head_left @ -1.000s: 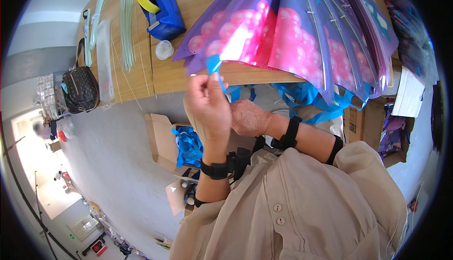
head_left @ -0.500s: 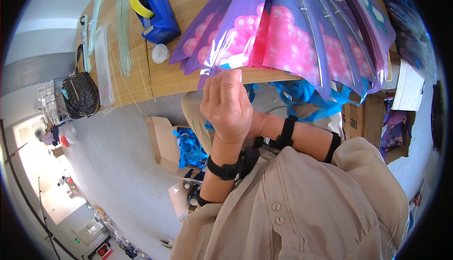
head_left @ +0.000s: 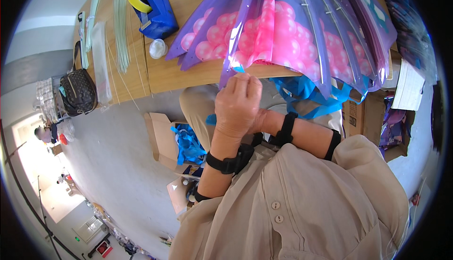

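A pleated purple plastic sheet (head_left: 292,29), printed with pink bubbles and fitted with thin rods, droops over the table's near edge. My left hand (head_left: 238,102) is closed, fingertips pinching the sheet's lower edge beside a small light-blue patch. Behind it lies my right hand (head_left: 258,119), mostly covered; only the part near the wrist shows and its fingers are hidden. Blue ribbons (head_left: 302,97) hang below the sheet, to the right of both hands.
On the wooden table (head_left: 198,74) stand a blue tape dispenser (head_left: 160,17) with yellow tape and a small white tub (head_left: 158,49). Thin pale rods (head_left: 121,33) lie further left. A dark bag (head_left: 78,91) hangs at the table's side. Below sits a cardboard box (head_left: 163,140) holding blue ribbon (head_left: 188,144).
My left hand has shifted right and slightly down, drawing the sheet's edge along. The red fold in the middle has closed over and more pink bubbles show on the left.
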### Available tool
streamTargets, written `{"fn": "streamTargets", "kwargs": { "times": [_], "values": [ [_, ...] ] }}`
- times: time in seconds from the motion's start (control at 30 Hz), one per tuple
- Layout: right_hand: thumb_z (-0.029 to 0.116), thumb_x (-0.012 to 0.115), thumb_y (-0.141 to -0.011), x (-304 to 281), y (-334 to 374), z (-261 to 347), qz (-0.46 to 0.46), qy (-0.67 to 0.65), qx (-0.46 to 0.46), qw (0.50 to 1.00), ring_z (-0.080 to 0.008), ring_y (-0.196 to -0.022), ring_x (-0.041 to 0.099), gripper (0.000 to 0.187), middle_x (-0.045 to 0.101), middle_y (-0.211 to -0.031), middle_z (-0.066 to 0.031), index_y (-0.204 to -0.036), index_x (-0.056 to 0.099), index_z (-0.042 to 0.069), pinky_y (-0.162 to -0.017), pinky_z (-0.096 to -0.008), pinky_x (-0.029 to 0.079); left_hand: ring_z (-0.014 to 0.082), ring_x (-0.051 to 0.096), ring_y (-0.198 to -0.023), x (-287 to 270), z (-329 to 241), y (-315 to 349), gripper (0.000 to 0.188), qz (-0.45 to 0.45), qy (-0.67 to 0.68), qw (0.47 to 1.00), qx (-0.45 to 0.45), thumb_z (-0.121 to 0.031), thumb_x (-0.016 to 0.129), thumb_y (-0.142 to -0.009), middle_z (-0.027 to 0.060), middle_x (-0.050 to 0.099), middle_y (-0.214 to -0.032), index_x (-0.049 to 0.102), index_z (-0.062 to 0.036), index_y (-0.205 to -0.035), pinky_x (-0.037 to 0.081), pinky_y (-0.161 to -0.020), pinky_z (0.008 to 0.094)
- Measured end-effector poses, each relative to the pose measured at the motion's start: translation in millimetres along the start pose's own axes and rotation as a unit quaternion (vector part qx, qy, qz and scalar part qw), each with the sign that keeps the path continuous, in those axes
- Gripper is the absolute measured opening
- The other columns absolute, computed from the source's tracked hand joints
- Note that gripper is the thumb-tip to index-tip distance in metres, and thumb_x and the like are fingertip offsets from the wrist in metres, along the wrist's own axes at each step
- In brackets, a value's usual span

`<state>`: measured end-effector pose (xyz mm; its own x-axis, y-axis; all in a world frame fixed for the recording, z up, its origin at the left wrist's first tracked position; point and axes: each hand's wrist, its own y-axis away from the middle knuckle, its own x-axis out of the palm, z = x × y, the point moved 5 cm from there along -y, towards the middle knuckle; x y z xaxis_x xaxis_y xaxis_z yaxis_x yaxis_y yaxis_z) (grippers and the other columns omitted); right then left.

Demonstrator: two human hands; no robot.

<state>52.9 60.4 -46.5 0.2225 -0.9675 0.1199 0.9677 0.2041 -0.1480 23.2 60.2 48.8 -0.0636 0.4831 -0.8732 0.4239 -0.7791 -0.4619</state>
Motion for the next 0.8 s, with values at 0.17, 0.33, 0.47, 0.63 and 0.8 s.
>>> {"fn": "streamTargets", "kwargs": {
  "times": [0.17, 0.33, 0.47, 0.63, 0.8],
  "values": [
    [0.022, 0.069, -0.078, -8, 1, 12, 0.009, -0.041, 0.068, 0.997, -0.0278, -0.107, 0.050, 0.034, 0.056, -0.114, -0.0147, -0.108, 0.057, 0.008, -0.091, -0.0375, 0.042, 0.0267, 0.062, -0.073, -22, 2, -5, 0.019, -0.026, 0.044, 0.996, -0.068, 0.004, 0.067, -0.070, 0.0104, 0.062, -0.081, 0.061, -0.0024, -0.087, 0.051, -0.060, 0.0349],
    [0.018, 0.060, -0.081, -2, -6, 14, 0.019, 0.162, 0.026, 0.986, -0.0359, -0.091, 0.057, 0.024, 0.061, -0.095, -0.0182, -0.101, 0.055, 0.006, -0.080, -0.0435, 0.045, 0.0145, 0.056, -0.067, -32, 44, 19, 0.016, -0.164, 0.215, 0.884, -0.382, -0.001, 0.067, -0.077, 0.0057, 0.061, -0.080, 0.061, -0.0009, -0.092, 0.047, -0.059, 0.0254],
    [0.014, 0.053, -0.084, 4, -12, 8, 0.062, 0.307, 0.071, 0.947, -0.0412, -0.079, 0.060, 0.017, 0.061, -0.078, -0.0242, -0.086, 0.050, -0.002, -0.069, -0.0480, 0.046, 0.0108, 0.051, -0.062, -49, 54, 13, 0.015, -0.296, 0.334, 0.808, -0.385, 0.000, 0.066, -0.082, 0.0068, 0.061, -0.080, 0.057, 0.0013, -0.094, 0.044, -0.056, 0.0223],
    [0.013, 0.053, -0.084, 6, -14, 14, 0.086, 0.299, 0.099, 0.945, -0.0412, -0.079, 0.060, 0.015, 0.061, -0.081, -0.0241, -0.087, 0.050, -0.002, -0.069, -0.0479, 0.046, 0.0099, 0.050, -0.059, -55, 59, -2, 0.017, -0.347, 0.545, 0.653, -0.394, 0.004, 0.062, -0.083, 0.0093, 0.062, -0.080, 0.054, -0.0004, -0.098, 0.042, -0.050, 0.0246],
    [0.009, 0.051, -0.083, 7, -11, 12, 0.076, 0.286, 0.053, 0.954, -0.0405, -0.077, 0.059, 0.011, 0.061, -0.080, -0.0232, -0.087, 0.051, -0.001, -0.068, -0.0472, 0.046, 0.0112, 0.052, -0.062, -57, 55, -15, 0.017, -0.364, 0.541, 0.643, -0.402, 0.003, 0.062, -0.083, 0.0075, 0.060, -0.078, 0.056, -0.0008, -0.099, 0.044, -0.052, 0.0262]
  ]
}}
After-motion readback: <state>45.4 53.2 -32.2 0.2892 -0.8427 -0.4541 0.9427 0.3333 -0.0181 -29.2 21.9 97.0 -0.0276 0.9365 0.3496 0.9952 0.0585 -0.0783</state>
